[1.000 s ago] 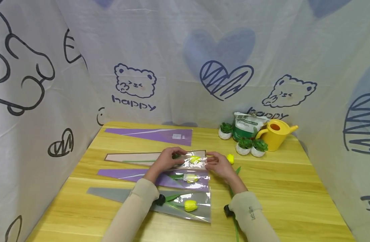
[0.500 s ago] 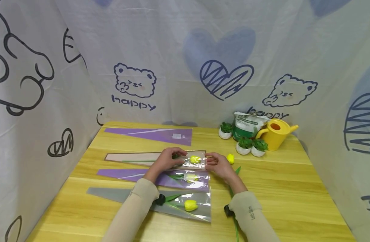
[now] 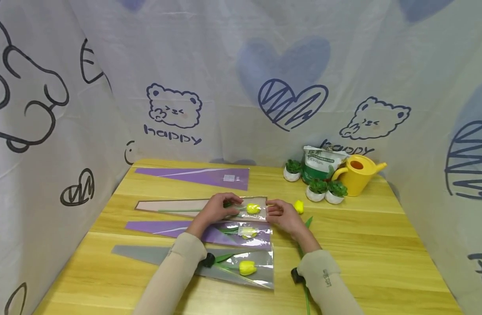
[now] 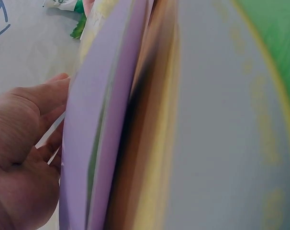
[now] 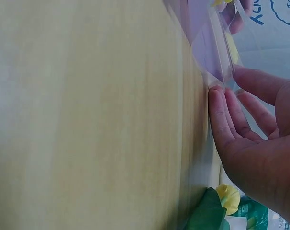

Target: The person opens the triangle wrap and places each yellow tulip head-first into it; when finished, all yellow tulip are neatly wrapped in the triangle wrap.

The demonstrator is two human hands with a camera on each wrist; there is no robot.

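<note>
In the head view my left hand [image 3: 218, 208] lies over the pale, dark-edged flower sleeve [image 3: 166, 204], thumb and fingers spread across it. Inside its transparent end a yellow tulip [image 3: 253, 208] shows, its stem running left under my hand. My right hand [image 3: 285, 217] touches the sleeve's right edge with thumb and fingertips [image 5: 214, 98]. Nearer me lie a purple sleeve [image 3: 154, 226] and a grey sleeve [image 3: 140, 253], each with a yellow tulip at its clear end. Another tulip [image 3: 299, 207] lies by my right hand, its stem partly hidden beneath my forearm.
A purple sleeve [image 3: 186, 176] lies at the table's back left. Small potted succulents [image 3: 316, 190], a green-and-white bag [image 3: 321, 164] and a yellow watering can [image 3: 357, 177] stand at the back right. Printed cloth [image 3: 233, 109] hangs behind the wooden table [image 3: 375, 249].
Both hands keep almost the same position at the pale sleeve. The whole head view has shifted slightly left.
</note>
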